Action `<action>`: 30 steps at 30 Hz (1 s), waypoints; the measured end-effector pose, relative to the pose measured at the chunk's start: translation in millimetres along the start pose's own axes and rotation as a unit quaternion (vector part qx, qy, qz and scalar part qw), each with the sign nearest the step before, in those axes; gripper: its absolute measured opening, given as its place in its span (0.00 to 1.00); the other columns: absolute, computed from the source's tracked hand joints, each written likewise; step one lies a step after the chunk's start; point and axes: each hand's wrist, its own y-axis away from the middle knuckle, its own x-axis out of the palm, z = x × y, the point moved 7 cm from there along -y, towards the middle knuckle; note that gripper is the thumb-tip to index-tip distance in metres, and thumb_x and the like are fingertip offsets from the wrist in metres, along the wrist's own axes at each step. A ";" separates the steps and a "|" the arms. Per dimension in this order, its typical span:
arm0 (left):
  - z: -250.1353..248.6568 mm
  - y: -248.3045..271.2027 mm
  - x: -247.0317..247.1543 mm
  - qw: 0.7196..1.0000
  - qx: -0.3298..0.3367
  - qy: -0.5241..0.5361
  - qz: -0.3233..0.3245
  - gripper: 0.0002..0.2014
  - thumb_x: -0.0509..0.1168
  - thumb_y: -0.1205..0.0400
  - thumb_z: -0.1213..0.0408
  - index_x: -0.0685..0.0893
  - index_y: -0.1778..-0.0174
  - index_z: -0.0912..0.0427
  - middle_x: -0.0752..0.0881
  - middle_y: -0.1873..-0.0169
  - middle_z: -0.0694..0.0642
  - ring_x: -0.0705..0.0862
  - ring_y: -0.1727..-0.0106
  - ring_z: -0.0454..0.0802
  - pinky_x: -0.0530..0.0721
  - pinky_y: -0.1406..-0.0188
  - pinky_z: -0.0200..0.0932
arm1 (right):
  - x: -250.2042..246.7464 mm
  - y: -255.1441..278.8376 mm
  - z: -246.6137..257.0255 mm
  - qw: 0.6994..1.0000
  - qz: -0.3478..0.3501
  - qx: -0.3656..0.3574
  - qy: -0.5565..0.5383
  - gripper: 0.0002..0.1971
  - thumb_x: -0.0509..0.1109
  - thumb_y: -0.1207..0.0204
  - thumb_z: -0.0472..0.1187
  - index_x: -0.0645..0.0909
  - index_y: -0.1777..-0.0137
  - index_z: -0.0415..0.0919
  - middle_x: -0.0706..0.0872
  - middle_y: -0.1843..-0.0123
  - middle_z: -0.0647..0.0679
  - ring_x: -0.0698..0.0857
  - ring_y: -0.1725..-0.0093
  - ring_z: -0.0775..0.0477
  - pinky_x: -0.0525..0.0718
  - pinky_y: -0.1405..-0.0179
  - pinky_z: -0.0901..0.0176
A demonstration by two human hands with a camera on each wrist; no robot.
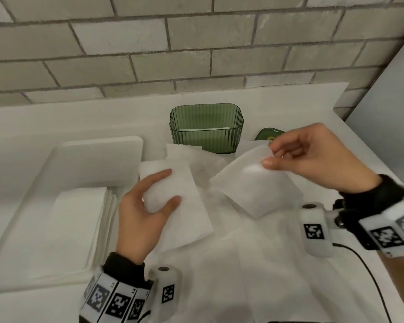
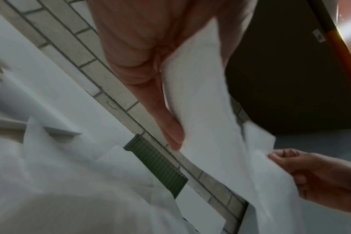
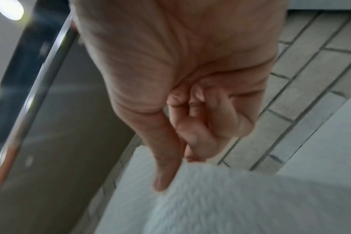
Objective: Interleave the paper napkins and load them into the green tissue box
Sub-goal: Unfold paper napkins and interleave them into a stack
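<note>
Left hand (image 1: 147,206) grips a folded napkin (image 1: 177,194) above the worktop (image 1: 289,264); right hand (image 1: 313,155) pinches a second napkin (image 1: 250,183) by its corner. Green tissue box (image 1: 205,129) stands behind, open. Advice: align the edges, tuck half under the fold.

Soft matt white paper napkins (image 1: 182,199) lie on the smooth white desk (image 1: 313,127) by a glossy, ribbed, translucent green plastic tissue box (image 1: 205,129), before rough grey brick tiles (image 1: 149,43).

black sleeves (image 1: 380,194), marker-printed wristbands (image 1: 117,299)
</note>
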 end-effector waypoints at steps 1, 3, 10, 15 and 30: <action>-1.3 -1.7 2.1 1.000 0.008 0.007 0.006 0.22 0.79 0.27 0.72 0.89 0.39 0.47 0.90 0.41 0.44 0.87 0.36 0.45 0.84 0.33 0.59 | -2.8 3.6 8.9 0.998 0.017 -0.006 -0.057 0.08 0.81 0.42 0.41 0.87 0.65 0.41 0.86 0.72 0.51 0.80 0.74 0.58 0.78 0.74 0.72; -9.3 -2.4 9.7 0.999 0.027 0.031 0.022 0.17 0.76 0.22 0.66 0.89 0.38 0.49 0.90 0.39 0.45 0.85 0.33 0.45 0.81 0.29 0.60 | -4.9 7.5 18.6 0.988 0.049 -0.014 -0.148 0.11 0.79 0.42 0.37 0.85 0.63 0.29 0.84 0.73 0.47 0.77 0.78 0.57 0.74 0.80 0.73; -17.3 7.2 43.1 0.975 -0.041 0.170 0.134 0.41 0.51 0.25 0.22 0.84 0.31 0.50 0.91 0.49 0.56 0.89 0.43 0.54 0.88 0.41 0.55 | 39.6 -3.3 -2.5 0.968 0.075 0.045 -0.233 0.11 0.78 0.34 0.32 0.82 0.59 0.25 0.85 0.76 0.45 0.80 0.80 0.55 0.75 0.79 0.69; -37.8 10.9 50.0 0.980 -0.002 0.166 0.108 0.11 0.65 0.19 0.65 0.86 0.46 0.66 0.93 0.57 0.49 0.91 0.57 0.40 0.85 0.59 0.31 | 61.7 -8.5 -15.6 0.971 0.070 0.056 -0.220 0.11 0.79 0.31 0.32 0.84 0.56 0.24 0.88 0.72 0.40 0.85 0.77 0.52 0.79 0.76 0.67; -13.7 9.0 -5.0 0.991 0.049 0.119 -0.048 0.43 0.68 0.20 0.82 0.65 0.20 0.32 0.72 0.20 0.62 0.83 0.30 0.62 0.84 0.36 0.69 | 110.7 15.0 -78.0 0.957 0.272 0.087 0.044 0.08 0.81 0.31 0.44 0.92 0.53 0.46 0.90 0.54 0.49 0.81 0.60 0.64 0.79 0.50 0.65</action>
